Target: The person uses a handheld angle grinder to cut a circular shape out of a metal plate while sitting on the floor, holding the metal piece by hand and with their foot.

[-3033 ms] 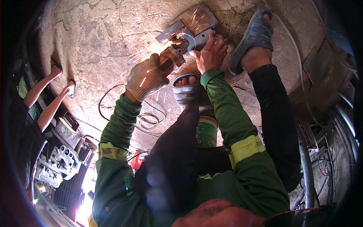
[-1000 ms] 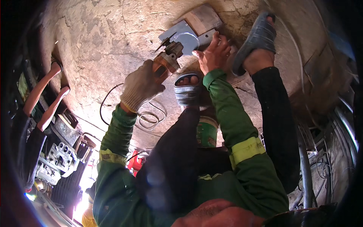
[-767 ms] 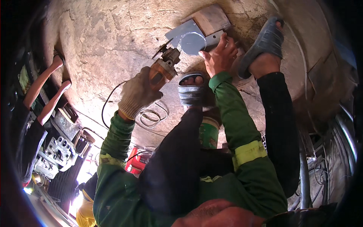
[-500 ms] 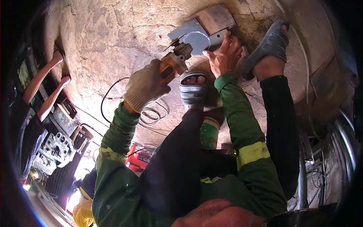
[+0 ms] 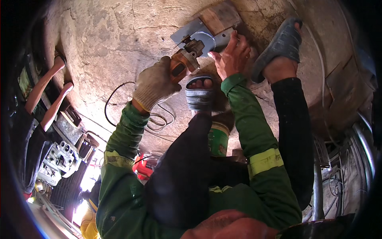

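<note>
In my gloved left hand (image 5: 156, 83) is an orange and grey angle grinder (image 5: 184, 67), gripped round its body. The grinder's thin disc, seen almost edge-on, is over the near left part of a grey metal plate (image 5: 189, 31); whether it touches cannot be told. A pale curved line is marked on the plate. My bare right hand (image 5: 232, 55) holds the plate at its near right side, thumb at the near edge and fingers by a small hole. A brown, flat-faced block (image 5: 220, 19) sits against the plate's far side.
My sandalled feet (image 5: 200, 93) flank the work area on the rough floor (image 5: 107, 44). A black cable (image 5: 109, 107) loops beside my left forearm. Nearer lie a green bucket (image 5: 218, 139) and a red tool (image 5: 142, 167). Another person's legs (image 5: 47, 87) and a metal engine part (image 5: 59, 161) are at left.
The grinder has shifted slightly right over the plate. In the picture, the plate, block and my right hand sit a little farther left and up. Both hands keep their hold.
</note>
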Demonstrator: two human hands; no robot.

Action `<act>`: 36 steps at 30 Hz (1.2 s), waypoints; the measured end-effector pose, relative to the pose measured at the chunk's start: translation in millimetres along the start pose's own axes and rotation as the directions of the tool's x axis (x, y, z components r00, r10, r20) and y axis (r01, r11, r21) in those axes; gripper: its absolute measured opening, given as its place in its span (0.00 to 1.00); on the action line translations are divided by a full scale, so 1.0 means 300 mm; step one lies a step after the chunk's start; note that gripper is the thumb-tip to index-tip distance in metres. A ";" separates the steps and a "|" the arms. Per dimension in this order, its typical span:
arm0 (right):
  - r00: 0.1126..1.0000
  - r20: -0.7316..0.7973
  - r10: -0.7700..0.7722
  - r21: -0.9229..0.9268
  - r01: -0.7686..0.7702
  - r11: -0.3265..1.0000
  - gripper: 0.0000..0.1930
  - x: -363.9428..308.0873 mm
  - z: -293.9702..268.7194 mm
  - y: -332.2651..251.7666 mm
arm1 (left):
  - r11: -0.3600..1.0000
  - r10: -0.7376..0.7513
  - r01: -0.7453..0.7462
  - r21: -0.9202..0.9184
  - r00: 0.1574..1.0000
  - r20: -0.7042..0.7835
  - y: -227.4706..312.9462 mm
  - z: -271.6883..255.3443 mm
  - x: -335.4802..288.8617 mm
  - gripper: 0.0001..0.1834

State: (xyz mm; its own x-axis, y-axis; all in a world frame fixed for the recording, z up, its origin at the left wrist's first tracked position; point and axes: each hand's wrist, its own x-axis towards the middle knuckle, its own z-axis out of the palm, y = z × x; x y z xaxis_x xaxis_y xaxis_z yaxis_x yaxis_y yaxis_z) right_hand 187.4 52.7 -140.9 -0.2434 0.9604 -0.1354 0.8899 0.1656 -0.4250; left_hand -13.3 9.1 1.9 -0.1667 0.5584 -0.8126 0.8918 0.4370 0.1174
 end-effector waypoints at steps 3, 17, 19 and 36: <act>1.000 0.011 0.015 0.038 -0.015 0.999 0.55 0.000 -0.002 -0.001 | 1.000 0.012 -0.012 0.000 1.000 -0.010 -0.001 0.001 -0.001 0.37; 1.000 0.006 0.015 0.082 -0.016 0.996 0.54 0.004 -0.009 -0.005 | 1.000 -0.001 0.001 0.012 1.000 -0.001 0.004 0.021 0.009 0.38; 1.000 0.002 0.014 0.082 -0.014 0.997 0.54 0.004 -0.008 -0.003 | 1.000 0.008 -0.008 0.016 1.000 -0.006 -0.005 0.031 0.011 0.38; 0.997 0.048 0.065 0.065 -0.068 0.996 0.54 0.012 -0.016 -0.015 | 0.999 0.042 -0.041 0.021 0.999 -0.031 0.008 0.024 0.020 0.38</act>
State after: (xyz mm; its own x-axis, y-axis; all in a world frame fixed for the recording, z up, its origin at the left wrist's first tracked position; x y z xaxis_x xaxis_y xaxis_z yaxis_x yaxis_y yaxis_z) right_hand 184.3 56.5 -135.1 -0.2036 0.9572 -0.2058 0.8775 0.0851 -0.4719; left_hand -9.0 8.4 -6.9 -0.1421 0.5977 -0.7890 0.9065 0.3987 0.1388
